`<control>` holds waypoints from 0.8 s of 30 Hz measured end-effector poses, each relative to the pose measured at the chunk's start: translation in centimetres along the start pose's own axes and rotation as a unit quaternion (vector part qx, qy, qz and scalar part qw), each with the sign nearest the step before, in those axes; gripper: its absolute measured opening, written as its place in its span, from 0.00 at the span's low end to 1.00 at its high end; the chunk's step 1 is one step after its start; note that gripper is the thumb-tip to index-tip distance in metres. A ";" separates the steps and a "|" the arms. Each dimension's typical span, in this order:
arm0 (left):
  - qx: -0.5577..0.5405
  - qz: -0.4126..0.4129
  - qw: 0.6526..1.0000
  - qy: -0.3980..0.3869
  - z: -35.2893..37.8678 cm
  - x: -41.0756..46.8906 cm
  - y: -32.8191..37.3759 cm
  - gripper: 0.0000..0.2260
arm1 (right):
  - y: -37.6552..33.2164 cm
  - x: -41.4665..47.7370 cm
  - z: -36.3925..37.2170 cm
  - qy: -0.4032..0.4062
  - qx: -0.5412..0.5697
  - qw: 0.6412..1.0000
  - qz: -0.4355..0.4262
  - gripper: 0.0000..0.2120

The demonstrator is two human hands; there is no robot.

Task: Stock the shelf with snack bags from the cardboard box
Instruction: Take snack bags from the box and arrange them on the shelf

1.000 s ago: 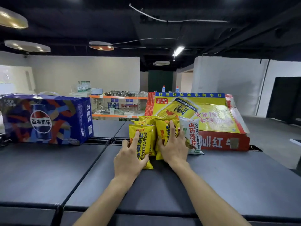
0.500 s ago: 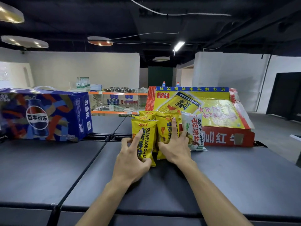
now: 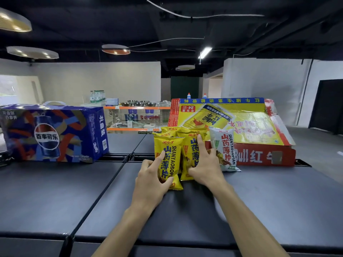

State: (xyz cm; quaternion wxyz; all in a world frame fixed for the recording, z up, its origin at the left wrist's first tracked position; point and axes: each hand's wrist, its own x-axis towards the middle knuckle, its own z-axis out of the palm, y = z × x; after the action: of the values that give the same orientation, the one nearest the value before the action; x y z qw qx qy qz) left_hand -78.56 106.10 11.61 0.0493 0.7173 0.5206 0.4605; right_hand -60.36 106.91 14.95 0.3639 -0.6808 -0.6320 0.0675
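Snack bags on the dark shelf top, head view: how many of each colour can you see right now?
Yellow snack bags: 3 in plain view
White and green snack bag: 1
Total: 4 in view. The yellow ones overlap, so another may be hidden behind them.
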 end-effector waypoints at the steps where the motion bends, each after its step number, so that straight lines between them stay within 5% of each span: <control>1: 0.005 -0.004 1.000 -0.009 0.0 0.0 0.0 0.37 | 0.1 0.2 0.1 -0.009 -0.009 1.000 0.004 0.53; 12: 0.088 -0.019 0.994 -0.056 -0.4 -0.3 0.9 0.41 | 0.2 0.1 -0.4 -0.046 0.005 0.998 0.033 0.65; 24: 0.131 -0.007 0.990 -0.054 -0.9 -0.9 2.4 0.37 | -0.7 -3.3 -1.7 0.036 -0.149 0.988 -0.003 0.42</control>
State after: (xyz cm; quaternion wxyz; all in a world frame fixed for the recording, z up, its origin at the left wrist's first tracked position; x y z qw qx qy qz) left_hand -77.55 103.93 12.95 -0.0143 0.7377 0.5779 0.3486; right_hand -60.61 103.15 15.42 0.2813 -0.7277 -0.6232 -0.0534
